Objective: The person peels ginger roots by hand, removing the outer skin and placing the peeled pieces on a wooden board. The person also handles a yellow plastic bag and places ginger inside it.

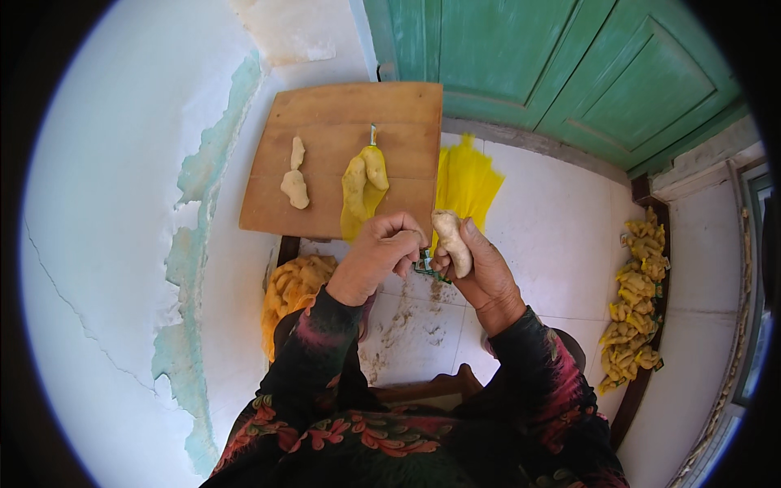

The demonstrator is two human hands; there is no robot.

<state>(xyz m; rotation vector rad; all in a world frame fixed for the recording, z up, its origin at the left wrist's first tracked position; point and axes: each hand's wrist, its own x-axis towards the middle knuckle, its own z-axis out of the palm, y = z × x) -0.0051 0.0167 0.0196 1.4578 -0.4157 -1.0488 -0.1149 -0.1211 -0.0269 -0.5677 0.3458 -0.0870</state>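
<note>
My right hand [492, 268] grips a pale, knobbly root [453, 241], which looks like ginger, thumb along its side. Just left of the root, my left hand [387, 253] is curled with thumb against forefinger; I see nothing held in it. Beyond my hands, on a brown wooden table [317, 116], lies a yellow mesh bag [355, 219] with root pieces inside and a label strip [373, 133] at its top. Two loose pieces, a small root piece [297, 152] and a wider root piece [295, 189], lie left of the bag.
Yellow netting [467, 177] hangs beside the table's right edge, with green labels [423, 263] below. An orange mesh sack [308, 274] of roots stands at lower left. Several filled yellow bags [634, 305] line the right wall. Dirt crumbs [399, 320] lie on the tiled floor [537, 256].
</note>
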